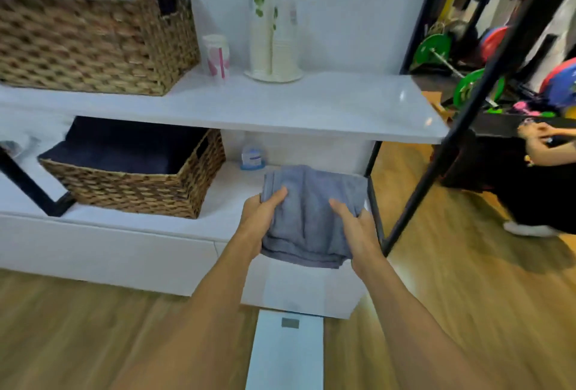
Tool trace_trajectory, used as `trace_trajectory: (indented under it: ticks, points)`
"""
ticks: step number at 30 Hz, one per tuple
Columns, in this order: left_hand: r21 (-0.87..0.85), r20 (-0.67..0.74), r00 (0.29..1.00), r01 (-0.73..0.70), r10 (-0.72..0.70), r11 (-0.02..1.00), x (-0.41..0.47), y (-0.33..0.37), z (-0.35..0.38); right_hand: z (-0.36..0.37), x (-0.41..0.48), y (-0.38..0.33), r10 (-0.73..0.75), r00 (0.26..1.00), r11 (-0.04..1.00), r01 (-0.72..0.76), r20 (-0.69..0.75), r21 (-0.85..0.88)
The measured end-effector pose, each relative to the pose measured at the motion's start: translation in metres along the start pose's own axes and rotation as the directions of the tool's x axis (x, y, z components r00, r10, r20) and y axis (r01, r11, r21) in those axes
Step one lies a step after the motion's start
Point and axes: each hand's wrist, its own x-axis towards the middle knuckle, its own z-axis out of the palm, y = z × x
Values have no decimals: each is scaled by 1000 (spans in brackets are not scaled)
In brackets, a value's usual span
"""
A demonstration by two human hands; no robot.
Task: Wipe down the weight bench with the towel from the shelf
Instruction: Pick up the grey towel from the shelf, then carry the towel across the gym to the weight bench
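A folded grey-blue towel hangs partly over the front edge of the lower white shelf, at its right end. My left hand grips the towel's left side, thumb on top. My right hand grips its right side, fingers over the cloth. No weight bench is in view.
Two wicker baskets with dark cloth sit on the shelves. Paper cup stacks and a canister stand on the upper shelf. A black frame post slants at right. A scale lies on the floor. A person crouches at right.
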Motion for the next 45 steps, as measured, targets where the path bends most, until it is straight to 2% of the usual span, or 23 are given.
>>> trace_trajectory:
  ticks: [5, 9, 11, 16, 20, 24, 32, 39, 45]
  points:
    - [-101, 47, 987, -148, 153, 984, -134, 39, 48, -84, -108, -74, -164, 986, 985, 166, -37, 48]
    - [-86, 39, 960, -273, 277, 958, -236, 46, 112, -179, -185, -115, -230, 967, 971, 235, -108, 33]
    - [-109, 54, 960, -266, 273, 958, -272, 48, 149, -226, -211, -131, -250, 957, 967, 255, -145, 20]
    - [-144, 191, 972, -110, 137, 983, -298, 53, 241, -322, -225, -161, -261, 942, 963, 268, -211, 8]
    - [-154, 191, 960, -177, 205, 972, -280, 53, 314, -375, -191, -167, -267, 924, 960, 280, -273, 9]
    - [-121, 179, 947, -247, 266, 961, -228, 57, 377, -410, -124, -175, -232, 925, 968, 250, -300, 23]
    - [-136, 145, 935, -305, 324, 943, -44, 119, 506, -453, 89, -242, -153, 936, 986, 166, -318, 13]
    - [-149, 95, 931, -337, 352, 930, 140, 168, 619, -478, 307, -290, -258, 922, 962, 274, -289, 17]
    - [-174, 34, 946, -312, 322, 934, 322, 219, 715, -499, 535, -340, -279, 929, 958, 287, -242, -2]
